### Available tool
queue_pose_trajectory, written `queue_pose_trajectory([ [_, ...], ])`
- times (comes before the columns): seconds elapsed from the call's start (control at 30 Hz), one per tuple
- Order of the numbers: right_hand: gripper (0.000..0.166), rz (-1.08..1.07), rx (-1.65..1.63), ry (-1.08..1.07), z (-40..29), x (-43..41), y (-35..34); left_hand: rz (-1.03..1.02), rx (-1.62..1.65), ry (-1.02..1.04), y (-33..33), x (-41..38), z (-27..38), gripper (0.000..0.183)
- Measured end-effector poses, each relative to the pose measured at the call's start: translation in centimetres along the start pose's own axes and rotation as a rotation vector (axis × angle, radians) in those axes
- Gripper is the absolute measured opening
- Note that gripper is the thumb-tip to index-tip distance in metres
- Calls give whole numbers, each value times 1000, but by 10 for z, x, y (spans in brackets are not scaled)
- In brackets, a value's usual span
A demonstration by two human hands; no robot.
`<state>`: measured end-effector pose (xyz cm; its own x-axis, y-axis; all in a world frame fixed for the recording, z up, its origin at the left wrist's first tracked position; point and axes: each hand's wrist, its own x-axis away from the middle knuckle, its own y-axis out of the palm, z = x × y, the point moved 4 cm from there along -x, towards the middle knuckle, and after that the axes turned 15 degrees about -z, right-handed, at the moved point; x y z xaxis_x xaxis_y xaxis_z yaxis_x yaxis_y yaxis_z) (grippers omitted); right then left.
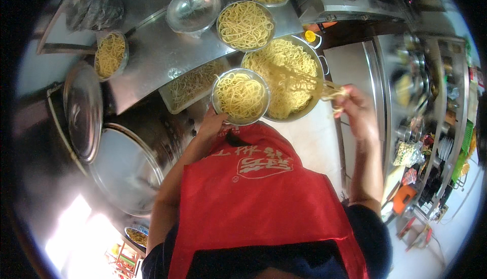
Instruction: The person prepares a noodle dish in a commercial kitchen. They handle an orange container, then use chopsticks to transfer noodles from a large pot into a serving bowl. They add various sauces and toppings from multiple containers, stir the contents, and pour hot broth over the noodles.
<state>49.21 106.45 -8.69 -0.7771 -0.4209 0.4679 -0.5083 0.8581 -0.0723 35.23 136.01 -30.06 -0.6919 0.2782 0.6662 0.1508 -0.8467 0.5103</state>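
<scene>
My left hand [215, 121] grips the rim of a small metal bowl [213, 100] in front of my apron. Yellow noodles [241, 95] fill that bowl. Just beyond it, partly behind it, is a large two-handled metal pot [319, 100] heaped with more noodles [293, 56]. At the pot's right side my raised right hand [355, 108] pinches a bunch of noodles [333, 91]. Blurred strands stretch from that bunch leftward above the pot.
On the steel counter [152, 58] stand several bowls of noodles [245, 26] and a bowl with few strands [194, 11]. A white tray [175, 106] holds what look like bean sprouts. Round lids [83, 111] stand at left; a crowded shelf rack [433, 127] is at right.
</scene>
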Motion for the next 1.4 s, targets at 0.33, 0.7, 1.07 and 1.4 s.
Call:
queue_pose_trajectory([
  [0.33, 10, 178, 158, -182, -54, 15, -30, -23, -77, -21, -9, -5, -2, 68],
  [0.7, 52, 206, 1031, 45, 268, -189, -31, 199, -114, -201, -9, 20, -2, 65],
  [1.07, 32, 77, 814, 105, 203, -156, -28, 140, -63, -122, 2, 22, 8, 71],
  [1.4, 35, 462, 237, -456, -81, 50, -78, -34, -148, -33, 13, 0, 19, 65],
])
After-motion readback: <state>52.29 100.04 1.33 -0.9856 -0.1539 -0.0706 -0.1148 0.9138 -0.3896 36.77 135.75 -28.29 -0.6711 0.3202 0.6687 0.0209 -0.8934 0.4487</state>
